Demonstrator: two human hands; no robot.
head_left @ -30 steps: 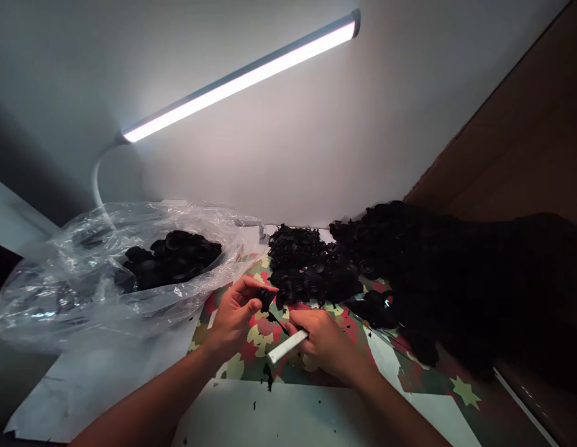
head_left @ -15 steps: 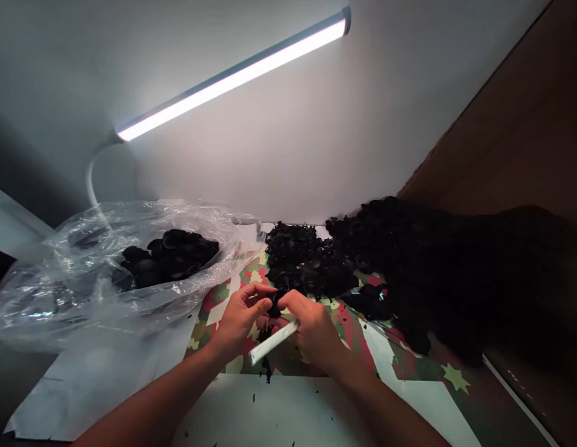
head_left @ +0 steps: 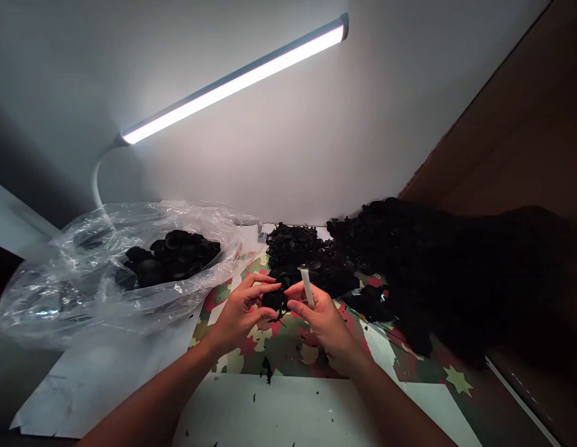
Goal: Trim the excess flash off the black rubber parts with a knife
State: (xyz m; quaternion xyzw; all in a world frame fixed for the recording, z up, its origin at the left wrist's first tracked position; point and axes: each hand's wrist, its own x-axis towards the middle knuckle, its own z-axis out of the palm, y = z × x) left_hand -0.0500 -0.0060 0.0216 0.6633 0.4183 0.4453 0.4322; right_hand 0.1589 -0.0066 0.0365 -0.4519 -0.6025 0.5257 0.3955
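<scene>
"Two hands meet at the middle of the frame. What does each one have?"

"Left hand has its fingers above and its thumb below, narrowed around a small black piece. Right hand keeps a flat white stick gripped in its fingers, one end standing up, with forefinger and thumb brought to the piece's right edge."

"Is that one piece or several nested together?"

"I can't tell; it's too dark and partly covered by the fingers."

"Which step would you call this?"

"Close fingerwork on the held piece, I'd judge: one side steadies, the other picks at the edge. Whether the right fingertips actually touch it is unclear."

"And what does the next move call for?"

"A steady left pinch, I'd say, and a right thumb and forefinger free to work without the stick getting in the way."

"What lies around them?"

"Just below centre, a torn black scrap on a camouflage-patterned sheet. Beyond the hands, a heap of black trimmings; right of it, a far larger dark mound running to the right edge. At left, a clear plastic bag holds rounded black pieces. Across the top slants a lit tube lamp."
</scene>
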